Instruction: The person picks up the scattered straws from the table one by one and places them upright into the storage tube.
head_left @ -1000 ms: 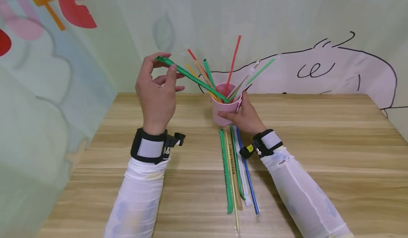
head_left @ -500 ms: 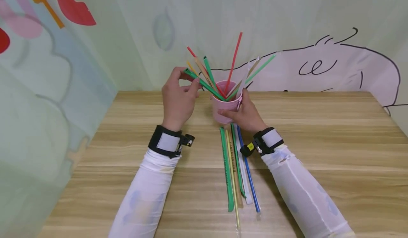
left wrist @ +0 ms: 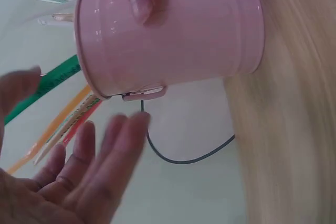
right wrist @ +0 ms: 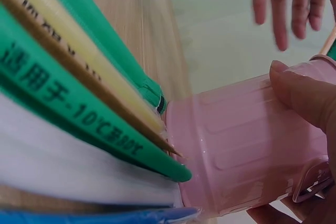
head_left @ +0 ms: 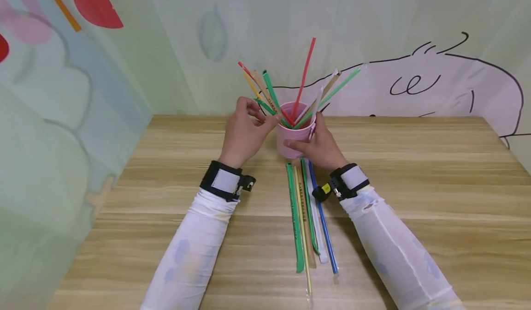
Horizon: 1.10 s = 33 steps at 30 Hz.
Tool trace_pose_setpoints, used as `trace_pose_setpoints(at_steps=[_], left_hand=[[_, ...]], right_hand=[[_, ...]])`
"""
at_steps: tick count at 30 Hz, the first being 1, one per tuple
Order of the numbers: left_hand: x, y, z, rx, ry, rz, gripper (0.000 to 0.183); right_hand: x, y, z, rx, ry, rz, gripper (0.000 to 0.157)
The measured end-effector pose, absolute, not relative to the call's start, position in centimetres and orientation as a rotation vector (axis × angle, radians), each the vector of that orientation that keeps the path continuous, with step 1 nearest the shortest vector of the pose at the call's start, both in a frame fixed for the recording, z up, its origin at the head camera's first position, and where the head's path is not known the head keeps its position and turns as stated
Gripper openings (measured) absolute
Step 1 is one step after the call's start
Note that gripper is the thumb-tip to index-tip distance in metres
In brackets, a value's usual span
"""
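My right hand (head_left: pixel 325 146) grips a small pink metal bucket (head_left: pixel 286 141), thumb across its front. Paper-wrapped and plastic-wrapped drinking straws fan out from the bucket's mouth, among them a red straw (head_left: pixel 307 72) and a light green straw (head_left: pixel 342 86). At the bucket's left rim is my left hand (head_left: pixel 249 132), its fingers apart and nothing pinched between them. In the left wrist view its thumb overlaps a green-wrapped straw (left wrist: pixel 63 74) that leans out of the bucket. An orange straw (left wrist: pixel 68 111) sticks out close to the fingers.
Several more straws lie side by side on the wooden table (head_left: pixel 166 171) in front of the bucket, from a green-wrapped straw (head_left: pixel 295 227) at the left to a blue straw (head_left: pixel 325 227) at the right. Behind the table hangs a printed cloth backdrop (head_left: pixel 174 33).
My left hand has moved right to the bucket, lowering the green-wrapped straw against its rim, and has let go of it. My right hand has kept its grip on the bucket.
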State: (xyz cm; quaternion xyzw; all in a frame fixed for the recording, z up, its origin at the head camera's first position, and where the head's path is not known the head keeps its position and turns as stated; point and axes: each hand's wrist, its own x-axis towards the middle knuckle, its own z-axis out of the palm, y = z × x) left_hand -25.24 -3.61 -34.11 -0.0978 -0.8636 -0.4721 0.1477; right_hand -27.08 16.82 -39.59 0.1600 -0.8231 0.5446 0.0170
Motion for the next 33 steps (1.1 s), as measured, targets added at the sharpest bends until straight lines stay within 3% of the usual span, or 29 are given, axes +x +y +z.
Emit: trace_pose_setpoints(at_steps=[9, 25, 33], left_hand=[[-26.0, -3.1, -35.4, -0.404, -2.6, -1.412, 0.075], [-26.5, -0.2, -38.6, -0.589, -2.482, -1.57, 0.083], [-26.1, 0.4, -38.7, -0.483, -2.509, -1.495, 0.091]], right_hand=[[-26.1, 16.4, -38.3, 0.531, -2.534, 1.737, 0.088], [-24.7, 16.4, -36.8, 0.552, -2.556, 1.658, 0.082], [-25.4, 16.4, -37.4, 0.592, -2.493, 1.66, 0.083]])
